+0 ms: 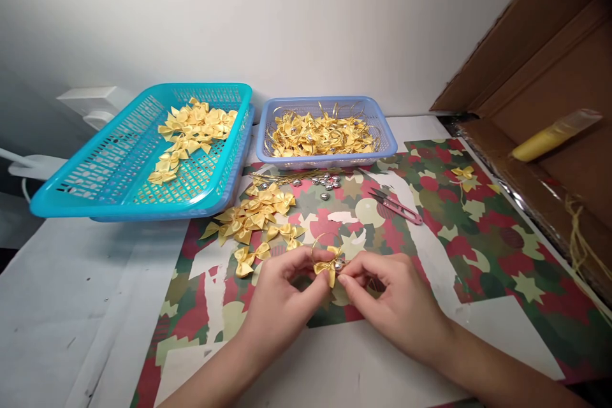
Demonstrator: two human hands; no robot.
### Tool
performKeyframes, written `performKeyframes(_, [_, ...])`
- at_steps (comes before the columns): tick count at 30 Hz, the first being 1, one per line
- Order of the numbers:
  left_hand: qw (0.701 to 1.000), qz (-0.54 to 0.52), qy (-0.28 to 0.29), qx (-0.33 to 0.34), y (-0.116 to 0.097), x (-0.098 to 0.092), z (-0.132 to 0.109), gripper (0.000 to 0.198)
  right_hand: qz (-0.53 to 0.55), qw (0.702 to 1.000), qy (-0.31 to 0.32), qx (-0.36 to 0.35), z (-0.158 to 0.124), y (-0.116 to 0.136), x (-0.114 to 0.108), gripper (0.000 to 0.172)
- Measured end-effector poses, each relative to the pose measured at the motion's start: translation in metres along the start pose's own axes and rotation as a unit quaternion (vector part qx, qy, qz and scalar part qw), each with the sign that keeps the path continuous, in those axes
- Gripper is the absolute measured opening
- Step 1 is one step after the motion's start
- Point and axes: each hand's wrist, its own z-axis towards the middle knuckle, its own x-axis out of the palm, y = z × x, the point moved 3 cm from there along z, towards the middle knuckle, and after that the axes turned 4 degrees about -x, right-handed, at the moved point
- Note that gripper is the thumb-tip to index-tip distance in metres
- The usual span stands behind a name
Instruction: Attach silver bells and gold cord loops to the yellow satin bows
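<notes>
Low over the patterned sheet, my left hand (291,284) is closed, its thumb and forefinger pinching a yellow ribbon bow (326,266). A loop of gold cord (325,237) stands up behind that bow. At the bow's right side sits a small silver bell (339,264). My right hand (392,287) is closed too, thumb and fingertips pinched at the bell; whether they also grip cord is hidden. Just beyond my left hand lies a loose pile of yellow bows (255,213). Several more silver bells (326,196) and straight gold cords (287,177) lie past them.
A turquoise basket (119,209) holding bows stands at the left. The lilac basket (329,159) at the back contains bows with gold loops and bells. Pink thread snips (399,207) lie right of centre. Along the right are a cardboard box (535,44) and a yellow tube (549,137).
</notes>
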Motion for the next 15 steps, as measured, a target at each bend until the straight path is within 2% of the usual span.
performKeyframes(8, [1.0, -0.003, -0.003, 0.016, -0.0023, 0.0006, -0.0008, 0.017, -0.007, 1.0, -0.009, -0.004, 0.0006, 0.0, 0.0008, 0.018])
performKeyframes(15, [0.991, 0.083, -0.037, 0.098, -0.0073, -0.0004, -0.0026, 0.013, -0.003, 1.0, -0.015, -0.004, 0.0003, -0.0007, 0.002, 0.018])
